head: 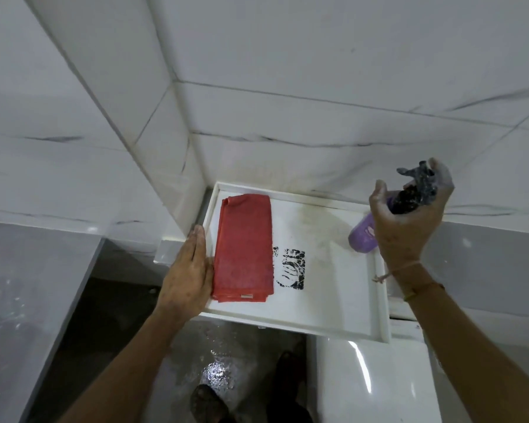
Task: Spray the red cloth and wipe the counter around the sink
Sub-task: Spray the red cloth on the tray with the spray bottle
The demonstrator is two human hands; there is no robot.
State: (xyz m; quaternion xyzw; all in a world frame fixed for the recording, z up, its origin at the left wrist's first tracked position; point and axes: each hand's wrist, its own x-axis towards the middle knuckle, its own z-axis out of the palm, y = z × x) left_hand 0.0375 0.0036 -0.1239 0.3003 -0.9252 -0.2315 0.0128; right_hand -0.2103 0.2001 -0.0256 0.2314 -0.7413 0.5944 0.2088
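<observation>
No writing can be read anywhere. The white tray (342, 323) bears a smeared black printed mark (290, 268) just right of the red cloth (243, 248), too broken to make out. The purple spray bottle (364, 235) at the far right shows a pale patch on its side, too small to read.

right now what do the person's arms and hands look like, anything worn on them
Both forearms are bare, with no sleeves or gloves in view. The right hand has a thin string and a cord band tied at the wrist, one loose end sticking out. The left hand shows nothing worn. Both hands look smudged with grime.
</observation>
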